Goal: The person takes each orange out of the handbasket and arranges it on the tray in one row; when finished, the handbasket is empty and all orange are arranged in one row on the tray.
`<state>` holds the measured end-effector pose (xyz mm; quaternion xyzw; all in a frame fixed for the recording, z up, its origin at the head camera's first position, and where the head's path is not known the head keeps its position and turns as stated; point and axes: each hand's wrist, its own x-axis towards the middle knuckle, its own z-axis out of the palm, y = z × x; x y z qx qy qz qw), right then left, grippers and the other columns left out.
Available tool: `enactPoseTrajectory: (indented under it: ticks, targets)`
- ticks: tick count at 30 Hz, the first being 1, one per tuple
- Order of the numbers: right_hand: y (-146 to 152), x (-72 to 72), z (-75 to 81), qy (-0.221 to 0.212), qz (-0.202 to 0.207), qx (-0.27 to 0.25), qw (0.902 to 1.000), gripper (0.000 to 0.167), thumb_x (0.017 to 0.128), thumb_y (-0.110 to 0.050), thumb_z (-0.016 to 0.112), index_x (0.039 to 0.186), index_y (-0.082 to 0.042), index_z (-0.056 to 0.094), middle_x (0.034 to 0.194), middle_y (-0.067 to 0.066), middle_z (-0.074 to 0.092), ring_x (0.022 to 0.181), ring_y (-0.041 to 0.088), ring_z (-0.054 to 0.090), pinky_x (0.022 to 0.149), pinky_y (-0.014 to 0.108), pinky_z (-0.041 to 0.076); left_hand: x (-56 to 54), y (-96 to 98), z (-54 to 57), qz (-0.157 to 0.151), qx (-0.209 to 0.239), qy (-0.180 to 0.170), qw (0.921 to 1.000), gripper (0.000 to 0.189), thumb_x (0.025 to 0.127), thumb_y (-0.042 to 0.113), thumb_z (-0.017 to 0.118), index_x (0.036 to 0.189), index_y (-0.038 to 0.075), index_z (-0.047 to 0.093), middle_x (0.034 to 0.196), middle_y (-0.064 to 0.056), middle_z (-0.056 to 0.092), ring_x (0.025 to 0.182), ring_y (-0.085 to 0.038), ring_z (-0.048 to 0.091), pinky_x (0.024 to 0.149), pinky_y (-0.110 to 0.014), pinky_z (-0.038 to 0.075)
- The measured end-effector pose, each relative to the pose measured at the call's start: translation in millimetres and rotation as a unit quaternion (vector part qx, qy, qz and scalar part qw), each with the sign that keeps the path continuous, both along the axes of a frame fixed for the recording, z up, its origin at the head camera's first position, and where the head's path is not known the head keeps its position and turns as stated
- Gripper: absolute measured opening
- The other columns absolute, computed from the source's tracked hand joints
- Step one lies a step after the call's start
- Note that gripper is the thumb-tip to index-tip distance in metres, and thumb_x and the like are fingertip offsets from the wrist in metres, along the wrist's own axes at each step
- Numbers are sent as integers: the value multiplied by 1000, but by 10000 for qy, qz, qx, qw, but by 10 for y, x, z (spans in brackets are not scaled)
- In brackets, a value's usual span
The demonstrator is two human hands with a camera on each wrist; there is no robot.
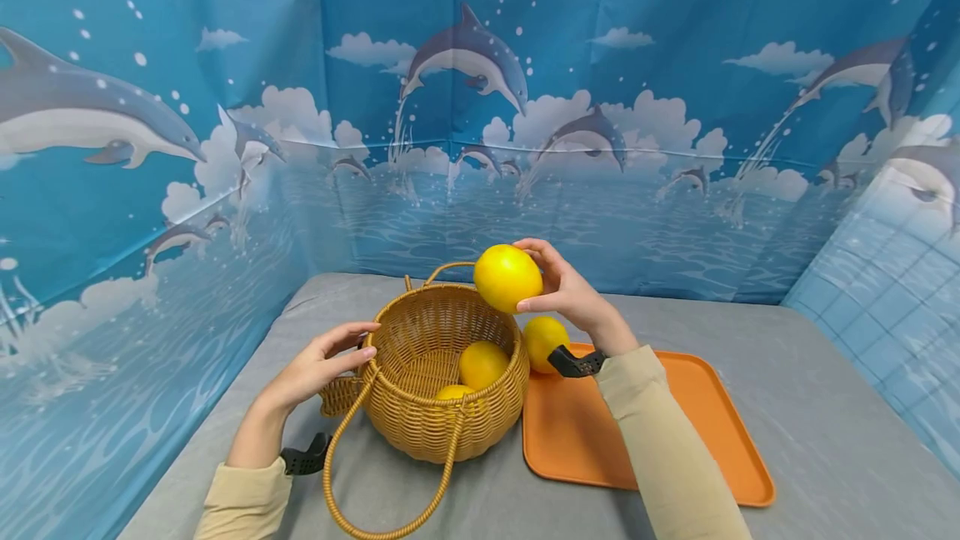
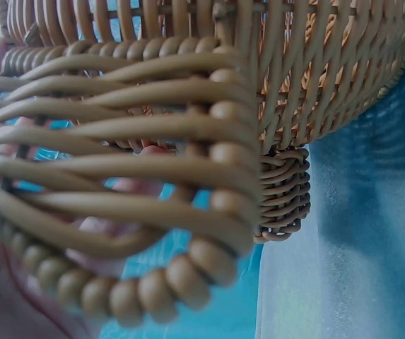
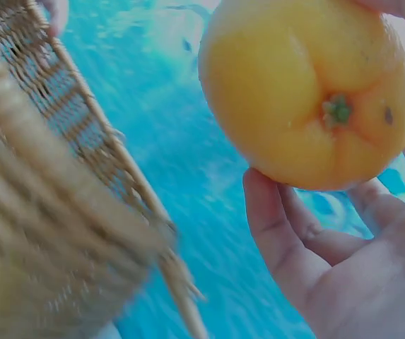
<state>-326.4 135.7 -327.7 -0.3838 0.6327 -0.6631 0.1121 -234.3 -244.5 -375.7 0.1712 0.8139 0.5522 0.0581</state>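
My right hand (image 1: 566, 294) holds an orange (image 1: 507, 277) between thumb and fingers, raised over the right rim of a wicker basket (image 1: 442, 432). The right wrist view shows the green stem end of the orange (image 3: 294, 99). My left hand (image 1: 318, 369) touches the basket's left rim, its fingers fairly straight. From the left wrist, a woven flap (image 2: 117, 131) on the basket partly hides this hand. Two oranges (image 1: 483, 365) lie inside the basket, one partly behind the front rim. Another orange (image 1: 546, 342) sits at the left back corner of an orange tray (image 1: 577, 448).
One basket handle (image 1: 386, 533) hangs forward in a loop; the other stands at the back. The tray lies right of the basket, partly under my right forearm. Grey cloth (image 1: 817, 407) covers the surface. A blue dolphin-print curtain (image 1: 480, 190) hangs behind and along the sides.
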Motion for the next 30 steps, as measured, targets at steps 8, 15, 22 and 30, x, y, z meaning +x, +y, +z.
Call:
enactPoseTrajectory:
  ticks: [8,15,22,30]
  targets:
    - [597,214,-133,51,-1158,-82,9932,72,80,10,67,138,-18,33,140,11,32,112,27,48,86,34,50,0,20,14,-47,-4,55,10000,49,95,28,58,139,10,45,139,-18,41,118,-37,44,86,-51,45]
    - [971,372,-411,-67,-1969,277,9800,74,85,3,66,142,-20,25,143,10,25,105,19,54,82,28,50,0,47,15,-59,-54,77,9999,49,95,28,58,139,10,45,137,-18,43,114,-36,47,87,-52,44]
    - [1168,417,-739,-379,-2613,1134,9578,81,86,-10,69,148,-21,18,145,20,17,106,30,52,82,37,49,-2,36,5,-155,-5,103,9998,48,96,25,56,139,9,44,138,-20,41,111,-35,49,85,-50,46]
    - [1196,364,-956,-666,-2955,1933,9332,83,82,-24,74,144,-17,19,141,21,19,109,41,45,82,47,46,-1,6,-28,-117,-25,195,9997,47,96,24,56,138,9,45,140,-18,40,120,-37,43,88,-52,44]
